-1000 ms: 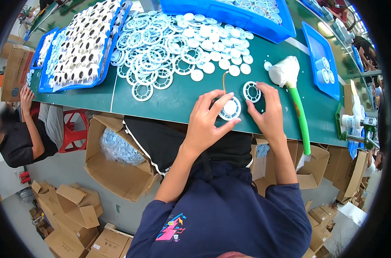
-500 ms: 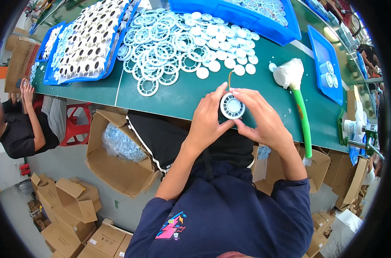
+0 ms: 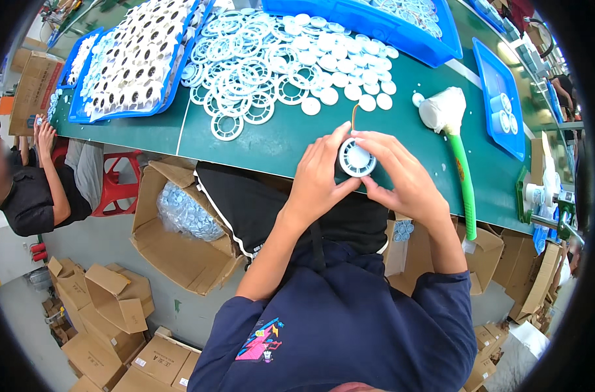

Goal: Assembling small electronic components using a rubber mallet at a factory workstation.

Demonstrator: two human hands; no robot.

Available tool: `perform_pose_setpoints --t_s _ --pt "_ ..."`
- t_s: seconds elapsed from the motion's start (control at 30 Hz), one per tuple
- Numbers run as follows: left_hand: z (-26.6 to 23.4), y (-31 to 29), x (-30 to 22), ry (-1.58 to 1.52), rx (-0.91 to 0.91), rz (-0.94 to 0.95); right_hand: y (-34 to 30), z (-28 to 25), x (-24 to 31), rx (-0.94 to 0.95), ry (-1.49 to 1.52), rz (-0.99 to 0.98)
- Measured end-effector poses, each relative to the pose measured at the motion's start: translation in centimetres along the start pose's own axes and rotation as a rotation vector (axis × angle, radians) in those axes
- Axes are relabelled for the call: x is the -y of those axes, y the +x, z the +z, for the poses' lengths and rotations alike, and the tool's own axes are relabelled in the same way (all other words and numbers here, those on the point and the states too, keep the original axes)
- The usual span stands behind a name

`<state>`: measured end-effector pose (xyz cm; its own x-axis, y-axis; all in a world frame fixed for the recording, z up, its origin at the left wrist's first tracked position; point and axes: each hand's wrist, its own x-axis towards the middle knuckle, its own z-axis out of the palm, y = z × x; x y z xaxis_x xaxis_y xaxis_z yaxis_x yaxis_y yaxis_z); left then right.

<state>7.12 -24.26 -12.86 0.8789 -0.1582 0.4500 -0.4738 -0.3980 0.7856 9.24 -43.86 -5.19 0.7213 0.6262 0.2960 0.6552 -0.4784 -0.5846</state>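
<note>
Between both hands, at the near edge of the green table, is a small round white part [image 3: 357,159] with a slotted ring around a plain disc. A thin orange-brown wire [image 3: 354,119] sticks up from its far side. The fingers and thumb of my left hand [image 3: 322,166] close on its left side. My right hand [image 3: 397,171] grips it from the right, thumb at the lower rim. Beyond the hands lies a heap of pale slotted rings [image 3: 227,126] and a spread of small white discs [image 3: 367,102].
A mallet with a wrapped head [image 3: 442,109] and green handle [image 3: 463,179] lies to the right. Blue trays [image 3: 520,151] stand right, behind and left, one stacked with black-centred white parts [image 3: 137,59]. Cardboard boxes [image 3: 180,268] sit below the table. A person [image 3: 39,189] sits at the left.
Both hands still hold the round part. The view has shifted slightly, and the disc's face appears plainer and a little more tilted.
</note>
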Motion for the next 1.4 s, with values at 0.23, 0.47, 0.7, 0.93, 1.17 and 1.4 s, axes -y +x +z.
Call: perform_pose_setpoints --t_s 0.23,0.47,0.7,0.93,1.17,1.4 --pt "0.0 0.1 -0.1 0.003 -0.014 0.014 0.0 -0.2 -0.4 0.037 0.016 0.018" --pt "0.0 0.1 -0.1 -0.005 -0.006 0.003 0.1 -0.6 -0.7 0.072 0.047 0.028" --pt "-0.1 0.1 -0.2 0.002 0.003 -0.002 0.3 -0.7 -0.5 0.094 0.036 0.035" --pt "0.0 0.0 -0.1 -0.002 0.005 -0.003 0.3 -0.8 -0.3 0.123 0.047 0.072" --pt "-0.7 0.2 -0.7 -0.072 0.02 -0.009 -0.3 -2.8 0.0 0.004 0.026 0.027" --pt "-0.3 0.0 0.0 -0.102 0.014 0.005 -5.5 -3.9 -6.9 -0.447 -0.622 0.491"
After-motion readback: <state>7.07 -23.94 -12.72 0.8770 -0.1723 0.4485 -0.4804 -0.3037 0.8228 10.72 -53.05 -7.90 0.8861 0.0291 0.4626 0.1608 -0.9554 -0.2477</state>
